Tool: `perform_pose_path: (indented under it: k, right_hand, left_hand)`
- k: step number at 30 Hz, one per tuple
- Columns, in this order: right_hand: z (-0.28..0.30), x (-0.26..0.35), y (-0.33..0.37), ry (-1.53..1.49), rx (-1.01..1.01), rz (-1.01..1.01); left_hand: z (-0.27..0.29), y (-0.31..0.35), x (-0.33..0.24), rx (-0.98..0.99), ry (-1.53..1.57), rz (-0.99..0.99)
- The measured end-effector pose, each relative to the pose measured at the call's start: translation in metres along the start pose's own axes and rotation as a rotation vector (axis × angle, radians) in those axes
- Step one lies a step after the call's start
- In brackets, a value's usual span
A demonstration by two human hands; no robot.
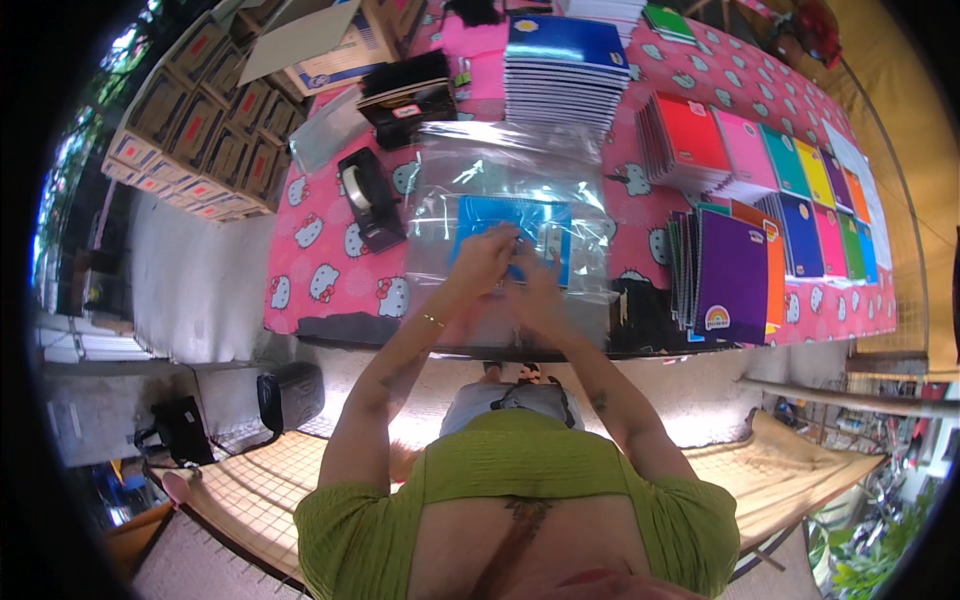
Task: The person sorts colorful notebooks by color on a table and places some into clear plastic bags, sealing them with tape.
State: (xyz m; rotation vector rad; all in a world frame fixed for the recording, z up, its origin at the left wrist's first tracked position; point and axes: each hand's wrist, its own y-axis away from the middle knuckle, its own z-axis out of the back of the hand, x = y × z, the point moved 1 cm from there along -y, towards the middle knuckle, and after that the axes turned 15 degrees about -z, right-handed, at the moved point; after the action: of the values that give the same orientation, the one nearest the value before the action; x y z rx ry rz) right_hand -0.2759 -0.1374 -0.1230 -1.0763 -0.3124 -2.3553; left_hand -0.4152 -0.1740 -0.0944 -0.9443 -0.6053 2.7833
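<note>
"Over the blue notebook [508, 213], are your left hand [486, 257] and right hand [536, 292] gripping anything?"

"I can't tell; they're close together, the right blurred."

"And around them?"

"Your notebook lies amid clear plastic [510, 165] on the pink surface [345, 310], a tape dispenser [374, 212] to your left, stacked notebooks [735, 262] to your right."

Blue notebook [520, 214] — flat amid plastic [500, 170]

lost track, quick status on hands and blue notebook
Left hand, right hand close together over blue notebook; right blurred. Clear plastic about it, layering unclear. Tape dispenser off left, apart from hands.
</note>
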Motion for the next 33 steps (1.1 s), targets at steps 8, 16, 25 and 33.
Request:
perform_pose_path:
  k: [8, 16, 25, 33]
  right_hand:
    - [0.136, -0.090, -0.082, -0.232, -0.106, -0.229]
    - [0.048, 0.014, 0.006, 0.306, -0.115, 0.341]
    - [0.027, 0.028, -0.016, 0.570, -0.113, 0.160]
    - [0.034, 0.010, -0.030, 0.212, -0.063, 0.067]
  left_hand:
    - [-0.018, 0.001, 0.004, 0.022, -0.313, -0.241]
    - [0.013, -0.024, -0.001, 0.122, -0.024, 0.105]
    - [0.044, -0.059, -0.013, 0.370, -0.276, -0.147]
    - [0.027, -0.029, 0.007, 0.153, 0.123, 0.159]
